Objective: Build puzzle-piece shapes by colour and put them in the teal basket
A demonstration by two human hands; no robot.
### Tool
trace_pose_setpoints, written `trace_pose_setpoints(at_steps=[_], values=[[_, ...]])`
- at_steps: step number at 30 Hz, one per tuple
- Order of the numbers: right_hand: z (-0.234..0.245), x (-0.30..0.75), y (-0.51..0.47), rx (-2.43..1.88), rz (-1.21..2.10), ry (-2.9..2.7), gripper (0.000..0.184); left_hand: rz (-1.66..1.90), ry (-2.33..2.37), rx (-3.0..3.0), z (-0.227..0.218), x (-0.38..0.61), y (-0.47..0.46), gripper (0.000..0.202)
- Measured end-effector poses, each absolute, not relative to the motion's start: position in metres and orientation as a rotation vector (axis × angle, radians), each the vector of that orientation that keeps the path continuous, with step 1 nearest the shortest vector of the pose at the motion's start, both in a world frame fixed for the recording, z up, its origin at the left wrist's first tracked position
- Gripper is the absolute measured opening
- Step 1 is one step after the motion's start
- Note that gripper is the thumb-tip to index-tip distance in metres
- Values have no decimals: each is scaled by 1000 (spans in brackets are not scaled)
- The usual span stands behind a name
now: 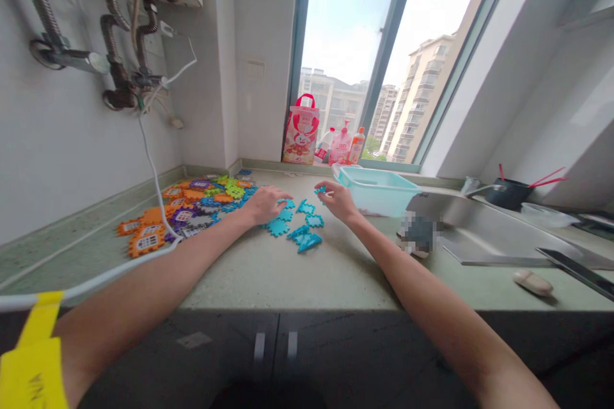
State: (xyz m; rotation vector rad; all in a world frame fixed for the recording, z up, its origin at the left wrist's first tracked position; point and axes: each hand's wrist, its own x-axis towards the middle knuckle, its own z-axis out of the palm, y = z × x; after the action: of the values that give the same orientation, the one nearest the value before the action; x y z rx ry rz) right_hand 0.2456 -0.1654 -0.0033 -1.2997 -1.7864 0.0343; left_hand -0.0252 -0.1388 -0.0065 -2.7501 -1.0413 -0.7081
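Note:
My right hand (338,201) is raised a little above the counter, its thumb and fingers pinched on a small blue toothed building piece (320,190). My left hand (265,204) hovers over or rests on light blue toothed pieces (278,226), its fingers slightly curved and apart, with no held thing visible. Between the hands, a few loose blue pieces (314,221) lie on the counter. Closer to me sits a darker blue cluster of pieces (305,239). Left of my left hand spreads a pile of orange, purple, green, grey and blue pieces (192,204).
A turquoise plastic tub (384,195) stands right of my right hand, beside a steel sink (474,230). A white cable (156,166) hangs across the pile and my left forearm. Bottles (340,146) and a pink bag (301,134) stand at the window. A bar of soap (533,282) lies right.

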Motion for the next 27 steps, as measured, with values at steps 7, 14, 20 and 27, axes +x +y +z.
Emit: trace_pose_setpoints(at_steps=[7,14,20,27], values=[[-6,258,-156,-1449,103,-1874,18,-430,-1025,-2856,-14,14,-146,41],[-5,269,-154,-1202,426,-2059,17,-605,-1032,-2829,-14,-1,-135,28],[-4,257,-160,-1072,343,-2215,21,-711,-1056,-2954,-14,-16,-127,27],[-10,238,-168,-1068,226,-2333,19,-775,-972,-3036,-17,-16,-123,32]])
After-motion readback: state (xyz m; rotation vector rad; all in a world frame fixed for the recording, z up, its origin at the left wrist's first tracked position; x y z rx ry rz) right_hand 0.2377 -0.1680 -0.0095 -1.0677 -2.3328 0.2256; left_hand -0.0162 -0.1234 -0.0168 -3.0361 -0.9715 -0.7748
